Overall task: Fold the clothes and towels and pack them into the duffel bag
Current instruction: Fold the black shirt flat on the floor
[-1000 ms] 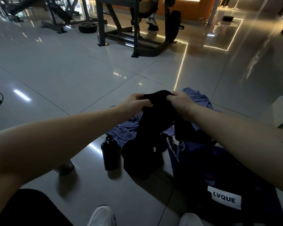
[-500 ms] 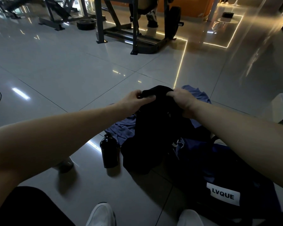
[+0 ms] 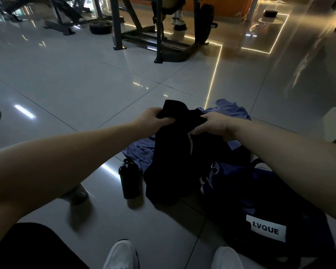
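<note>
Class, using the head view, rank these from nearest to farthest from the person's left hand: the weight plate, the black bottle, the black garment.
1. black garment: gripped in the left hand itself.
2. black bottle: upright on the floor, below the hand in the view.
3. weight plate: far across the room, upper left of the view.

I see a black garment point(image 3: 173, 156) bunched at its top edge, where my left hand point(image 3: 153, 119) and right hand point(image 3: 211, 124) each grip it. The rest hangs in loose folds reaching down to the floor point(image 3: 85, 84). Behind it a blue-violet garment point(image 3: 231, 109) lies crumpled and spread out on the tiles. Just right of the black cloth sits the dark navy duffel bag point(image 3: 260, 200), slumped and soft, with a white label point(image 3: 266, 231) reading LVQUE on its near side.
</note>
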`<state>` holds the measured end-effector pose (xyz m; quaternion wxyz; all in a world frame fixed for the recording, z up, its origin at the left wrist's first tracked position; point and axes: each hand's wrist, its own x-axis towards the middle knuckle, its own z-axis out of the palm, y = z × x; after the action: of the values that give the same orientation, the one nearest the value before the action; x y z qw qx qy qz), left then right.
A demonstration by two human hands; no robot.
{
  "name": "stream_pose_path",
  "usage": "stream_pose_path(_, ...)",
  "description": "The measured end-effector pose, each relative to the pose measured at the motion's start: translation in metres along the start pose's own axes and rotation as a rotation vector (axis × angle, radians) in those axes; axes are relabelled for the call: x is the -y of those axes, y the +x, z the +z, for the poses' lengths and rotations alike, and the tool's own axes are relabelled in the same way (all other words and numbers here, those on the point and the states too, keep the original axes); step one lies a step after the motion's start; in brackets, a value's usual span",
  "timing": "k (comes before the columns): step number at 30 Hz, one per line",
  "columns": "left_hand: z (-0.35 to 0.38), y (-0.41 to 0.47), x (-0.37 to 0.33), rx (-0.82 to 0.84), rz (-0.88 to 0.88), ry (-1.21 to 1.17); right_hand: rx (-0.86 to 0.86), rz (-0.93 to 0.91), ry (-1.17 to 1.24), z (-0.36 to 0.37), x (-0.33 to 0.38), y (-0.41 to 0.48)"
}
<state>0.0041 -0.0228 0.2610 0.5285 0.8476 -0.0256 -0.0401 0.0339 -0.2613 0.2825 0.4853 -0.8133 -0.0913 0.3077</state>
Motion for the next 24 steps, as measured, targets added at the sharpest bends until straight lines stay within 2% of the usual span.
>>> stream_pose_path(3,0.001,0.000,0.005,0.004,0.033,0.121,-0.105,0.007,0.057,0.002,-0.002,0.005)
stream_pose_path(7,0.000,0.000,0.008,0.028,0.075,0.259,-0.049,0.027,0.185,-0.002,-0.006,0.003)
stream_pose_path(11,-0.008,-0.007,0.005,-0.016,0.050,0.360,-0.048,0.017,0.158,-0.003,-0.002,-0.006)
stream_pose_path(14,-0.016,-0.016,-0.004,-0.013,0.050,0.388,0.047,0.127,0.158,-0.006,0.015,-0.025)
stream_pose_path(17,-0.025,-0.030,-0.029,0.084,0.013,0.424,0.174,0.173,0.261,-0.008,0.034,-0.050)
stream_pose_path(20,-0.044,-0.056,-0.071,0.233,-0.044,0.243,0.276,0.072,0.397,-0.007,0.056,-0.065)
stream_pose_path(22,-0.060,-0.074,-0.094,0.339,-0.039,0.127,0.297,0.030,0.408,-0.005,0.069,-0.072)
stream_pose_path(24,-0.069,-0.088,-0.104,0.405,0.007,0.152,0.279,0.006,0.421,-0.006,0.080,-0.080)
